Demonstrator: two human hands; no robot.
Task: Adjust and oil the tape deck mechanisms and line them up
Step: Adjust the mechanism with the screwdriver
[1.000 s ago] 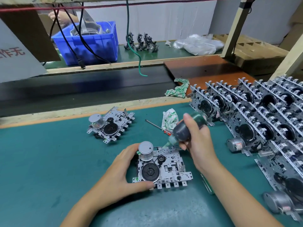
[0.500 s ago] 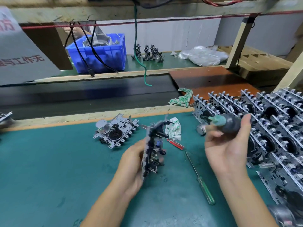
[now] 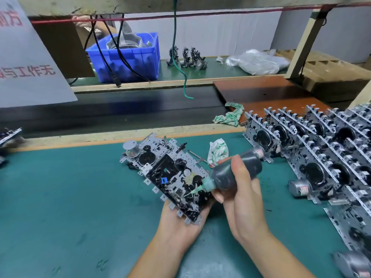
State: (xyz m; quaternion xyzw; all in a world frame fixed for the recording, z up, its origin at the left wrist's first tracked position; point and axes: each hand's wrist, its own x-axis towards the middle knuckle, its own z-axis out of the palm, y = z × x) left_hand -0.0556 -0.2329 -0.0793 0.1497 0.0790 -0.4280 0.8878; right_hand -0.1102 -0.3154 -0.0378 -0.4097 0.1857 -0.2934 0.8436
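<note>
Left hand (image 3: 180, 223) cradles one deck (image 3: 176, 185) at frame centre; right hand (image 3: 241, 197) grips one oil bottle (image 3: 234, 173); a second deck (image 3: 144, 153) lies behind.

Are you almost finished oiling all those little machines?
Many look done: rows of mechanisms stand lined up on the right. One is in hand: the left hand holds a mechanism while the right hand points the oil bottle at it. Another mechanism waits on the mat.

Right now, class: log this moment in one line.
left hand: cradles mechanism | right hand: grips oil bottle | nozzle at mechanism
</note>
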